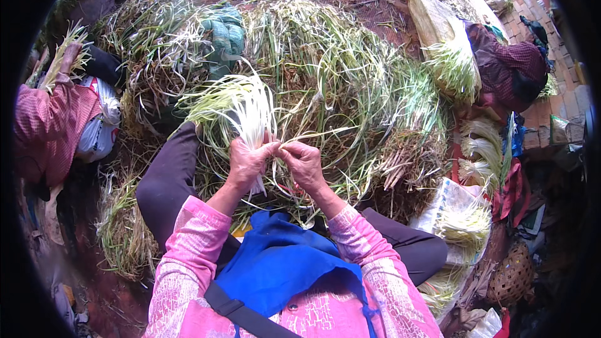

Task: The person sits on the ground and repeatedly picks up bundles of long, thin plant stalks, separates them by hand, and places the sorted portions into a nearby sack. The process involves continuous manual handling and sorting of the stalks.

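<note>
My left hand (246, 159) is closed round a bunch of long, pale yellow-green leafy stalks (251, 117). White parts of the bunch stand up out of the fist, and some white ends show below it. Thumb and fingers of my right hand (300, 159) pinch a thin pale leaf (324, 137) right beside the left thumb; the two hands meet or nearly meet. Behind them spreads a large heap of loose green and straw-coloured stalks (324, 51). A blue cloth (286, 263) covers my lap between my bent knees.
One person (56, 122) at the left raises a handful of stalks; another person (507, 65) bends at the right beside a pale bundle (455, 65). Trimmed bunches (462, 220) lie on a white sack near my right knee. Further right is a woven basket (511, 274).
</note>
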{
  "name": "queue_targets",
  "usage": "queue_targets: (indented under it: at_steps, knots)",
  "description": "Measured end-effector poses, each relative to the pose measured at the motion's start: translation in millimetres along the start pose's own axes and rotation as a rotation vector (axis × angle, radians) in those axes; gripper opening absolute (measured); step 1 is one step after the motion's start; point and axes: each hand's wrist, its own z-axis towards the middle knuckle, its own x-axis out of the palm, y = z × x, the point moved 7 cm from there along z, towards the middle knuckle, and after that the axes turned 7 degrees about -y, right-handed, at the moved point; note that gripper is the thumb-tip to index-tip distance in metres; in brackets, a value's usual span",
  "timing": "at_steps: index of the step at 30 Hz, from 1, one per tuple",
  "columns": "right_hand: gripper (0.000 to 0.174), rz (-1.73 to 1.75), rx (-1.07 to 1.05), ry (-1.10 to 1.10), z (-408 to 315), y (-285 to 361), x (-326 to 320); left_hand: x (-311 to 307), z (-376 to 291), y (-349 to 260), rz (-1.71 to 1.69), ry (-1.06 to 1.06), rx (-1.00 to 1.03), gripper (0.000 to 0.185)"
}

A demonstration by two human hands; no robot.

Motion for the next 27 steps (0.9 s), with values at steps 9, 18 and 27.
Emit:
queue_targets:
  at_steps: [9,18,27]
  knots:
    - [0.020,-0.003,0.179,-0.029,10.3,-29.9,-45.4,-5.5,-0.3,-9.4,0.018,-0.054,0.068,0.010]
    - [0.013,0.308,0.245,-0.060,26.9,-15.3,-17.5,-8.4,-3.0,-13.6,0.076,-0.131,0.205,0.015]
    - [0.040,-0.677,0.485,-0.213,-20.4,-173.3,-222.7,-16.3,4.2,-25.1,-0.224,-0.102,0.098,0.008]
